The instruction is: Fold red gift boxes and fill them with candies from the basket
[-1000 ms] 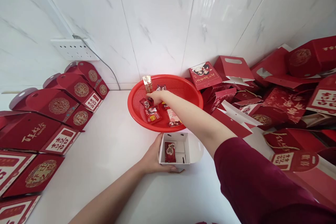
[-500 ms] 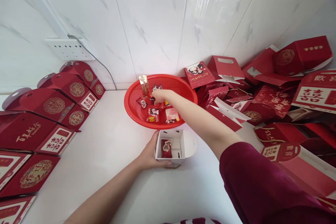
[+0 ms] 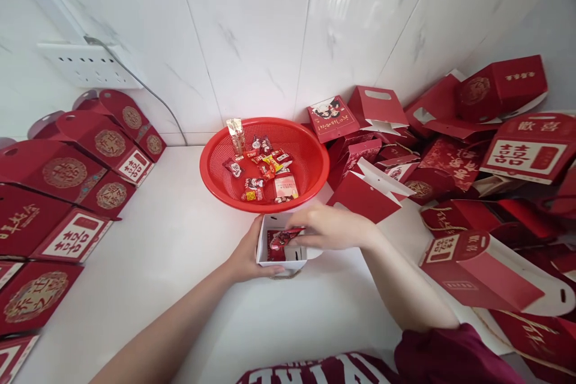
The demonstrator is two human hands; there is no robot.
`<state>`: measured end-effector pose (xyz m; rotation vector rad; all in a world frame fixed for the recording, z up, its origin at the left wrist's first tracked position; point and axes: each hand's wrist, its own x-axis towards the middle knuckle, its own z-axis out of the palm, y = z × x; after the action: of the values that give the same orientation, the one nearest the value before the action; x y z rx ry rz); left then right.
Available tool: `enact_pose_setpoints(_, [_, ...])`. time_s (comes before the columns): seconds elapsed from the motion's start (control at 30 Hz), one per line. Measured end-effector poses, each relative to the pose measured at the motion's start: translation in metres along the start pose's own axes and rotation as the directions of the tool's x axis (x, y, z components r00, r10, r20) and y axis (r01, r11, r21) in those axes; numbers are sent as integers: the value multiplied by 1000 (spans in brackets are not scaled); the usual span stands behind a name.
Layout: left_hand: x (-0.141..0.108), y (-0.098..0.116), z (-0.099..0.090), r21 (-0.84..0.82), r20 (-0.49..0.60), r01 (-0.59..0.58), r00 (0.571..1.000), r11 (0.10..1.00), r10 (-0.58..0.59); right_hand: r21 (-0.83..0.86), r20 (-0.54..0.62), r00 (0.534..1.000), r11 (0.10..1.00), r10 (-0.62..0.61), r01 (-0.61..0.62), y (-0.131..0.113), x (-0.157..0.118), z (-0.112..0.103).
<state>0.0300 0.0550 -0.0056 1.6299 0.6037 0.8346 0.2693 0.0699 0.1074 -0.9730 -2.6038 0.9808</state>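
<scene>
My left hand (image 3: pixel 249 257) grips the left side of a small box (image 3: pixel 292 264) with white inner walls, standing with its open top up on the white table. Inside lies a red wrapped candy (image 3: pixel 272 252). Over the opening, my right hand (image 3: pixel 330 227) pinches another red wrapped candy (image 3: pixel 285 237) between its fingertips. Just behind the box is a red plastic basket (image 3: pixel 209 183) with mesh sides. It holds several wrapped candies (image 3: pixel 254 189), a gold packet (image 3: pixel 236 137) leaning on the rim and a pink square packet (image 3: pixel 286 186).
Rows of folded red gift boxes (image 3: pixel 67 174) line the left side. To the right, more red boxes (image 3: pixel 477 264) are heaped loosely, some with cord handles. A tiled wall (image 3: pixel 252 42) rises behind, with a socket strip (image 3: pixel 90 66) and a grey cable (image 3: pixel 148 96).
My right hand has come out of the basket, back toward me, and is now over the small box with a red candy. My left hand still holds the box.
</scene>
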Motion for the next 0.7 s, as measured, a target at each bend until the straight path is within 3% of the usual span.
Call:
enact_pose_setpoints(0.1, [1, 2, 1, 18, 7, 11, 1000, 1000, -11, -126, -10, 1000, 992, 8, -9, 5, 2, 18])
enact_pose_setpoints(0.23, [2, 2, 2, 37, -1, 15, 1000, 999, -15, -167, -17, 999, 986, -32, 29, 10, 11, 30])
enact_pose_setpoints(0.4, [1, 1, 2, 29, -7, 22, 1000, 999, -21, -179, -45, 999, 984, -11, 3, 12, 12, 34])
enact_pose_setpoints(0.6, [2, 2, 5, -25, 7, 21, 1000, 999, -21, -357, -39, 998, 932, 51, -61, 4, 11, 43])
enact_pose_setpoints(0.7, [2, 3, 5, -44, 5, 11, 1000, 999, -11, -261, -4, 1000, 965, 3, -4, -1, 7, 38])
